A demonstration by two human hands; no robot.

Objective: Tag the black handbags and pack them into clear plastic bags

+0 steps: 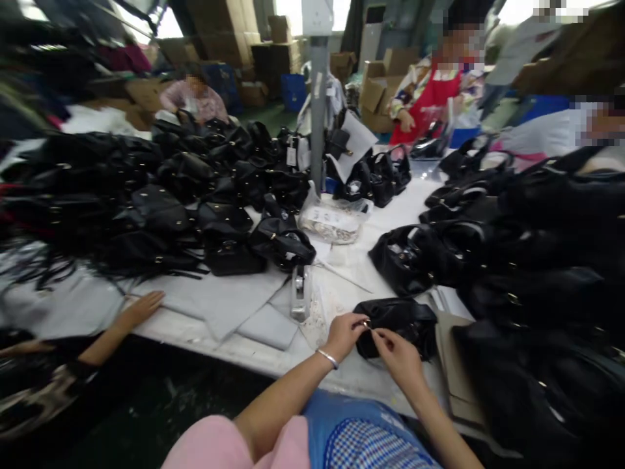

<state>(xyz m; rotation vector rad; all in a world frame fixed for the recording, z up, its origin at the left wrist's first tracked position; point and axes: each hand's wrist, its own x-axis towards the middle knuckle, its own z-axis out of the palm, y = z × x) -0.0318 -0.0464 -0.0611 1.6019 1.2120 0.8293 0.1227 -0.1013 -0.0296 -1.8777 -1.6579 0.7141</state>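
Handbag (pixel 398 314), contents unclear; hands (pixel 344 336) pinch metal fitting (pixel 367 324).

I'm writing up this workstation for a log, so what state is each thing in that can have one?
Left hand: pinching a small metal piece
Right hand: fingertips drawn together beside that piece; grip unclear
Small metal piece: held against the black bag; fastened or not, unclear
Black bag: resting on the table; closure unclear
Clear plastic bag: filled; sealing unclear
Cardboard box: open, flaps spread
Bracelet: worn on the left wrist
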